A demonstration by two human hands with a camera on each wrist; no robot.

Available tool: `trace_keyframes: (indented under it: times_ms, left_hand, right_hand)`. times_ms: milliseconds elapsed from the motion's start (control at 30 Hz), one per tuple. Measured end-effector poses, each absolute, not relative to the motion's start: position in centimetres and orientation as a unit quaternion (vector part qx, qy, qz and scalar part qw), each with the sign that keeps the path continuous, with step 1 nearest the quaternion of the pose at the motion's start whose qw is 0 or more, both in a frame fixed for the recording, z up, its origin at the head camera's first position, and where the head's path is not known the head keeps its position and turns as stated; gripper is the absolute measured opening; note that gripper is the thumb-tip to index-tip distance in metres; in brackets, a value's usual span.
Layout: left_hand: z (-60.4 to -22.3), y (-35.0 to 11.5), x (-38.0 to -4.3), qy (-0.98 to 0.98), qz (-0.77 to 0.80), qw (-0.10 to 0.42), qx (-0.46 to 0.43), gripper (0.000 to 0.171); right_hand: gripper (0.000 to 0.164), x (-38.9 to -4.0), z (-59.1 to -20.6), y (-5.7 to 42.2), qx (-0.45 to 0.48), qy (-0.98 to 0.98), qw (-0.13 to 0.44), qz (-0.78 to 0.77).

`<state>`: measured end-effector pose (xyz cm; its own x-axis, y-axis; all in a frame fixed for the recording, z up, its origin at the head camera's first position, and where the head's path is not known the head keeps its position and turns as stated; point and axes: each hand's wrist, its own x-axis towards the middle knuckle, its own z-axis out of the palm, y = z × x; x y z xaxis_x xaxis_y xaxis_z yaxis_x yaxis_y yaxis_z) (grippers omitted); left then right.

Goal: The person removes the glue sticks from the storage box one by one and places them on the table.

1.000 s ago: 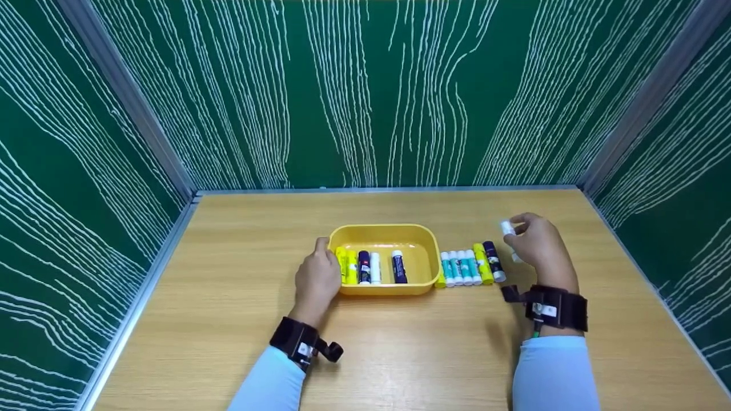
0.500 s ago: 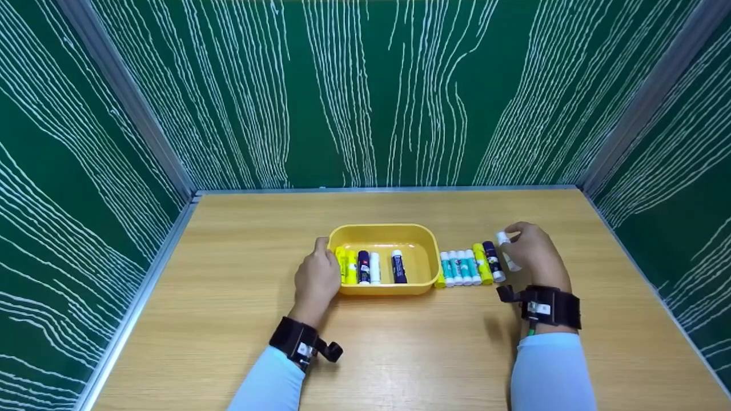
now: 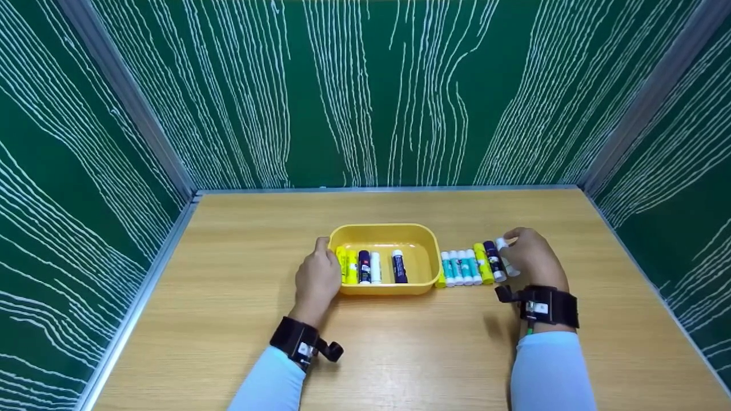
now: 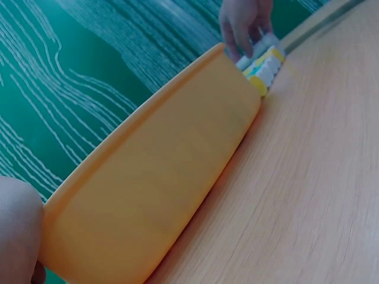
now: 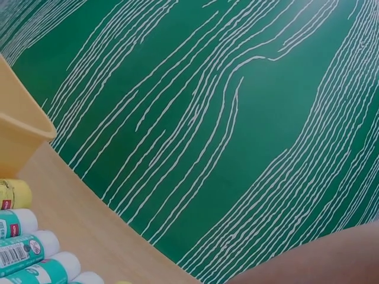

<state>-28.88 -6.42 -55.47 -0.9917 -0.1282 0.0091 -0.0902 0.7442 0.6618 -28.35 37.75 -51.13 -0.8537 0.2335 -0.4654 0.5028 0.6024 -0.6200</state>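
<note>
Seeing one yellow box. Finding inside it, going left to right, two yellow sticks, one dark blue stick, one white stick and one dark stick, making five. Lining up to the right of the box, counting one yellow end stick, four green-and-white sticks, one bright yellow stick, one navy stick and one far-right white stick, making eight. Counting one left hand, one right hand, two black wrist bands, two blue sleeves, one table and three green walls.
</note>
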Motion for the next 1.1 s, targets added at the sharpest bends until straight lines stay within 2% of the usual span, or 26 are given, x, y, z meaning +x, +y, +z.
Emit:
trace_keyframes:
  times_ms: [267,1100]
  left_hand:
    - [-55.6,-6.5,-28.8,-0.937,-0.342,0.051,0.045,0.045]
    - [-55.4,-6.4,-28.8,-0.936,-0.345,0.033,0.059,0.046]
  right_hand:
    - [0.058,-28.2,-51.7,37.6,0.214,0.871,0.177,-0.405]
    - [0.064,-28.0,-52.0,37.6,0.222,0.845,0.172,-0.455]
